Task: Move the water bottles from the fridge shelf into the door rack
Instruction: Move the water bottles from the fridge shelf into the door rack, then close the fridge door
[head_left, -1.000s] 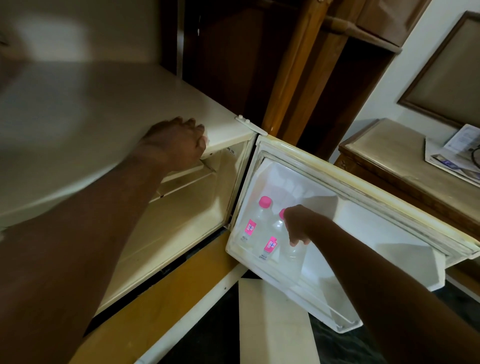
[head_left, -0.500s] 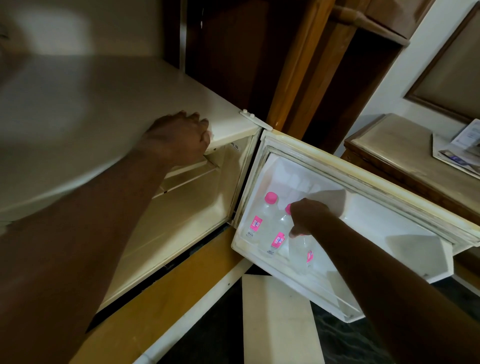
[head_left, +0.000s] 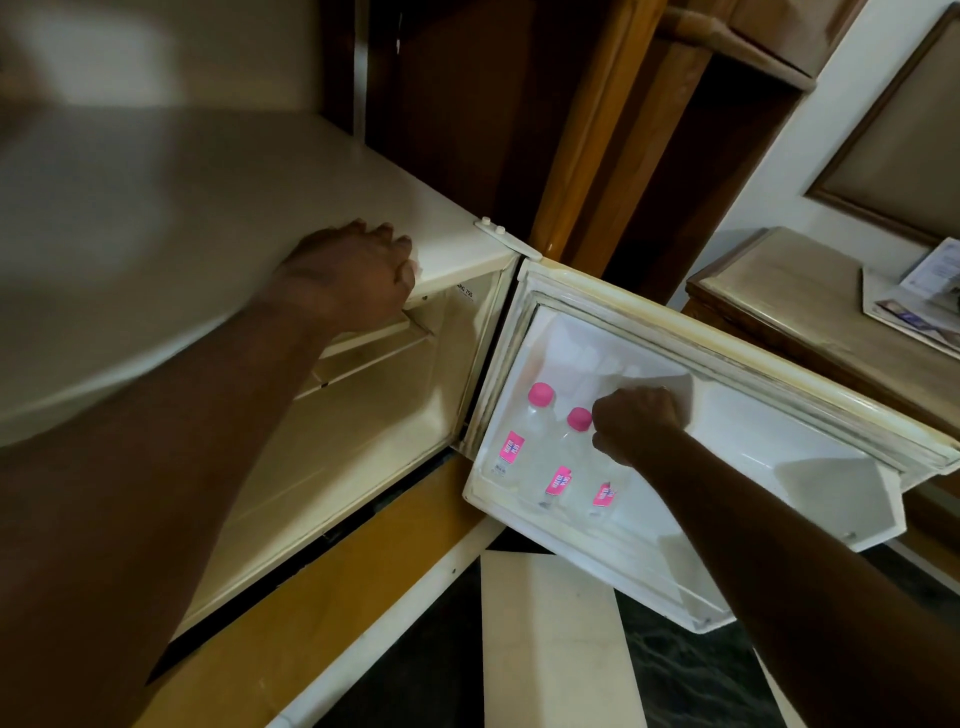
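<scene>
A small cream fridge (head_left: 156, 249) stands open, its door (head_left: 753, 374) swung out to the right. In the door rack (head_left: 613, 561) stand three clear water bottles with pink labels. The first bottle (head_left: 519, 441) and the second bottle (head_left: 563, 467) show pink caps. My right hand (head_left: 639, 428) is closed over the top of the third bottle (head_left: 605, 493), hiding its cap. My left hand (head_left: 348, 283) grips the front top edge of the fridge. The shelf inside is hidden from view.
A wooden cabinet (head_left: 571, 130) rises behind the fridge. To the right a low wooden table (head_left: 779, 296) carries papers (head_left: 919, 306). A pale board (head_left: 550, 649) lies on the dark floor below the door.
My right hand has lowered the third bottle down into the door rack beside the other two. My left hand stays on the fridge top.
</scene>
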